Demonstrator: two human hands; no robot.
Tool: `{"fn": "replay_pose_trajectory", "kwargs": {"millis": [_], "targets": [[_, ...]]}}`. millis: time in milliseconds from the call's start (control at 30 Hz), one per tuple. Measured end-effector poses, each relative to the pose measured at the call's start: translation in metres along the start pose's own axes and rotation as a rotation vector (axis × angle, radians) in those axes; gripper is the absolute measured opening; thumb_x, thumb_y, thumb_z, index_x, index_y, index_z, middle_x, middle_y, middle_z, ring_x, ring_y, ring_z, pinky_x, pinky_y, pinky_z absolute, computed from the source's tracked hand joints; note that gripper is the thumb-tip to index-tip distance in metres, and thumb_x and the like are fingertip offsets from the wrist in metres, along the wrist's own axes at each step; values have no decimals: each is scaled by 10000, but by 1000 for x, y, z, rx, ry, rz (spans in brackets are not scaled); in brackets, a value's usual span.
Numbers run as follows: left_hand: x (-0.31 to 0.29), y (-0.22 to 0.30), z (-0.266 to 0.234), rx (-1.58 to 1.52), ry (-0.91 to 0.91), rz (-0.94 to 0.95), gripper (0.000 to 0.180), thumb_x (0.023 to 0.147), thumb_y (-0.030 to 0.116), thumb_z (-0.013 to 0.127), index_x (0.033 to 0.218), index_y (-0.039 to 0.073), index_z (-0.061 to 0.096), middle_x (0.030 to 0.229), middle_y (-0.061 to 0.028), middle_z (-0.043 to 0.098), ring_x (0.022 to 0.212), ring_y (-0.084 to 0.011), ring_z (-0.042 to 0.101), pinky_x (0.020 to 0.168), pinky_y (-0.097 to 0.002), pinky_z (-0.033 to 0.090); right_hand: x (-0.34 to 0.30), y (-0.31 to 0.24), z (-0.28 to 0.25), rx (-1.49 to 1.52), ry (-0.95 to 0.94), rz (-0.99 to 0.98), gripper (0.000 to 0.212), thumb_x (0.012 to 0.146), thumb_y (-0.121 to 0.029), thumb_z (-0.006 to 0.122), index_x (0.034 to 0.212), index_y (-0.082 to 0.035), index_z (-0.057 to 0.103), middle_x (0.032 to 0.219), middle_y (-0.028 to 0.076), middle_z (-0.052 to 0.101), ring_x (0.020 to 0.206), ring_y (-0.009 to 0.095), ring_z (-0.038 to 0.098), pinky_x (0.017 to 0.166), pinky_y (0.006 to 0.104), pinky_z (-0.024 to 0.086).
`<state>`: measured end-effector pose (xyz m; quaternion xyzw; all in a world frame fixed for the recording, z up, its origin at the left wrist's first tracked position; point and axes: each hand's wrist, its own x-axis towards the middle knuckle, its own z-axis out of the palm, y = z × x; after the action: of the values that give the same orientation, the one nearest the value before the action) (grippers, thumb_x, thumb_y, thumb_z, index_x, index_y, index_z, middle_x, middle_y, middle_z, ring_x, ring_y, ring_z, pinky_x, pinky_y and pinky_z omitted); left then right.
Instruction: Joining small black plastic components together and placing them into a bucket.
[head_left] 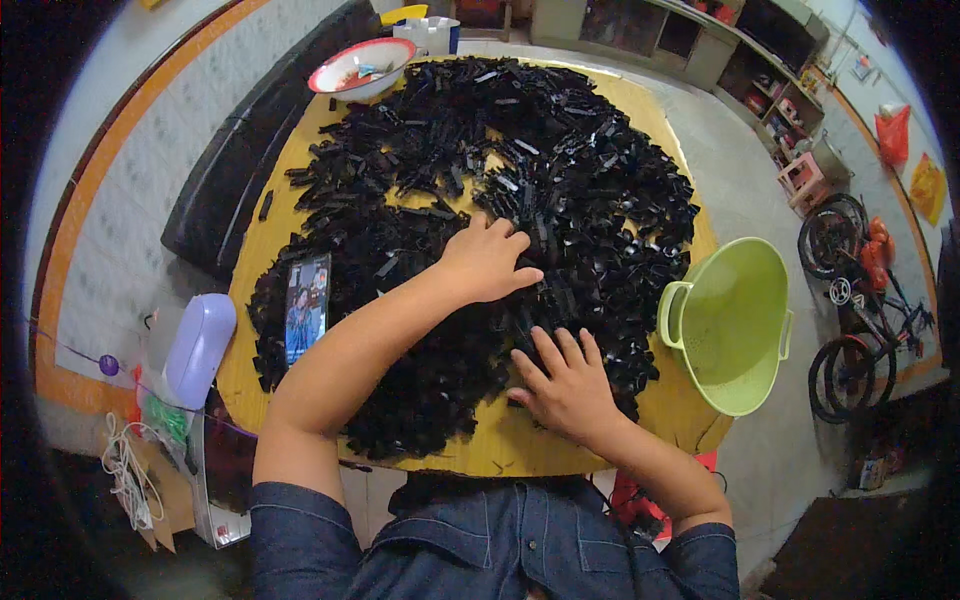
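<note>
A wide heap of small black plastic parts [590, 200] covers most of the yellow tabletop [520, 460]. My left hand [488, 262] reaches into the middle of the heap, palm down, with its fingers spread over the parts. Nearer to me and a little to the right, my right hand [567, 388] lies low over the heap's near edge, its fingers apart too. I see nothing held in either hand. Left of my left forearm, a phone [307, 308] with a lit screen lies among the parts.
A light green colander [735, 335] leans at the table's right edge. At the far left corner stands a white bowl [350, 92] with a red rim. A purple case [200, 350] sits beside the left edge, near a black sofa [240, 170]. Bicycles [850, 340] stand along the right wall.
</note>
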<state>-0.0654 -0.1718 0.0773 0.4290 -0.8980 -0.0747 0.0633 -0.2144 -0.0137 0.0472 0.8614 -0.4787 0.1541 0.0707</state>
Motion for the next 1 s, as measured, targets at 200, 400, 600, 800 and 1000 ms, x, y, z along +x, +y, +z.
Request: {"fn": "replay_pose_trajectory", "kwargs": {"millis": [200,400,600,800,1000], "targets": [[-13,15,13,84,108,71,504,780,494,567,1035,60,584,1063,-150,549,1016,-343,491,824,-421,464,-16,-5,-8,-31,-15,-7,431,761,-422,609,1098,-154,583,1193,125,513,1085,310,464,955,525,309],[-27,38,12,89,41,80,470,807,455,558,1061,60,574,1061,-130,561,1033,-325,478,851,-417,448,-29,-11,-11,-26,18,-4,396,767,-394,610,1073,-143,594,1162,119,532,1064,293,489,950,520,315],[-42,37,11,148,308,149,486,821,466,538,1119,83,562,1136,-129,537,1106,-342,453,896,-441,419,-31,-13,-12,-16,111,-35,357,748,-336,645,1033,-125,599,1060,94,579,1024,263,528,935,492,335],[-72,39,-13,130,609,217,361,761,403,625,934,87,607,1055,-79,568,1029,-280,499,841,-405,411,-18,-1,-14,119,303,44,218,700,-90,676,910,-115,629,841,31,636,790,196,588,762,344,401],[-63,42,-6,-109,614,46,355,783,442,598,774,88,616,724,-55,621,748,-245,605,673,-388,451,-11,-8,-26,289,344,243,161,725,-28,639,876,-82,635,788,66,634,718,216,584,677,308,432]]}}
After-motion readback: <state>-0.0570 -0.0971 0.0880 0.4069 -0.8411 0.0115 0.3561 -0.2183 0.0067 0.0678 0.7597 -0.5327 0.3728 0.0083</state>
